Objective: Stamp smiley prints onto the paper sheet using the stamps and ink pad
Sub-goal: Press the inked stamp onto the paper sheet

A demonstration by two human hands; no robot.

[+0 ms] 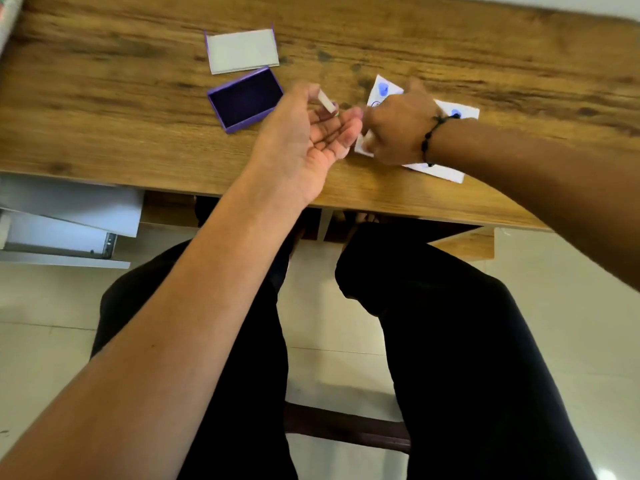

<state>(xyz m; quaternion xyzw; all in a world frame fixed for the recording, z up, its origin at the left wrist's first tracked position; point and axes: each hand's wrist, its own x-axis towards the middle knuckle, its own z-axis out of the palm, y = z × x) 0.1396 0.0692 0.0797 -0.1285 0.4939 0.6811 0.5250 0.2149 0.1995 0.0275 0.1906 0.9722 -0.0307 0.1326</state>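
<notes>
A white paper sheet with blue stamped prints lies on the wooden table at the right. My right hand rests on the sheet with its fingers curled; what it holds is hidden. My left hand hovers palm-up just left of the sheet, pinching a small white stamp between thumb and fingertips. The open purple ink pad sits on the table just left of my left hand.
The ink pad's lid, white inside with purple edges, lies behind the pad. A white drawer unit stands under the table at the left. My legs are below the table's front edge.
</notes>
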